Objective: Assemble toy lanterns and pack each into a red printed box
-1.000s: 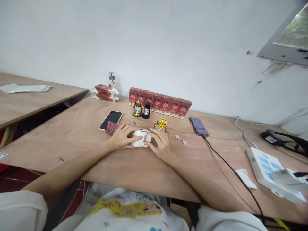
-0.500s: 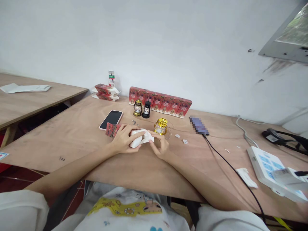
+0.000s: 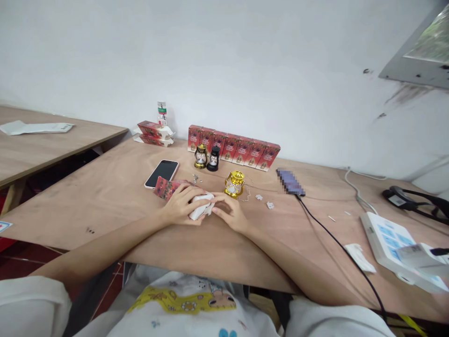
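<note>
A red printed carton with a white end lies under my left hand, whose fingers wrap over it. The carton's white end points toward my right hand. My right thumb and fingertips are closed at a white flap there; the exact pinch is partly hidden. Just beyond my right hand stands a shiny gold lantern with a thin wire beside it. Farther back are a bronze-coloured lantern and a black lantern, both upright and side by side.
A row of several red boxes stands along the wall. Two open cartons lie stacked at back left. A phone is left of my hands. To the right are another phone, its black cable and a white power strip.
The white flaps that stuck out at the carton's end are now folded in closer. My right hand has moved slightly left, and more of the red side shows.
</note>
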Available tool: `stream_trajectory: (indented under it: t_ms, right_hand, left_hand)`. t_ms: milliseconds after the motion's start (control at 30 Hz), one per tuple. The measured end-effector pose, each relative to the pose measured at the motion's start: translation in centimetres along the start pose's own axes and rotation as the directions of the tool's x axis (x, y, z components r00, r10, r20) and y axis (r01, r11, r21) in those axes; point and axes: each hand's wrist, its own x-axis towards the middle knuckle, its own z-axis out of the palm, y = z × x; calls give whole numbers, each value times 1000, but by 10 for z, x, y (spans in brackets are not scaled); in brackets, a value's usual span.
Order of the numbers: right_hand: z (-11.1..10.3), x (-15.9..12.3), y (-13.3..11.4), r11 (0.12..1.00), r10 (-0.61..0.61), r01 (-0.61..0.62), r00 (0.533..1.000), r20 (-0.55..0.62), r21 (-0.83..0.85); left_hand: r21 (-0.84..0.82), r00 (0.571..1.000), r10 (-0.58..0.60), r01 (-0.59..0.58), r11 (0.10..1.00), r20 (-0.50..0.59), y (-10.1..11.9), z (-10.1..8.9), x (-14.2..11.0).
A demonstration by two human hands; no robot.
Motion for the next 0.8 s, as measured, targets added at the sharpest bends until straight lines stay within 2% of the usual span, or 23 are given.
stream_trajectory:
  t_ms: [167,333,500,800]
  right_hand:
    - [11,-2,1,950,170,-154,985,-36,272]
    - [15,-2,-2,871,290,-236,955,-63,432]
    - [16,-1,-4,843,349,-272,933,-85,465]
    - [15,0,-5,835,358,-286,931,-70,470]
  left_hand:
    - [-9,999,38,-38,999,-32,2,2,1]
    - [-21,998,41,-43,999,-57,2,2,2]
    - [-27,998,41,-42,999,-50,2,2,2]
    - [-30,997,47,-49,998,-64,2,2,1]
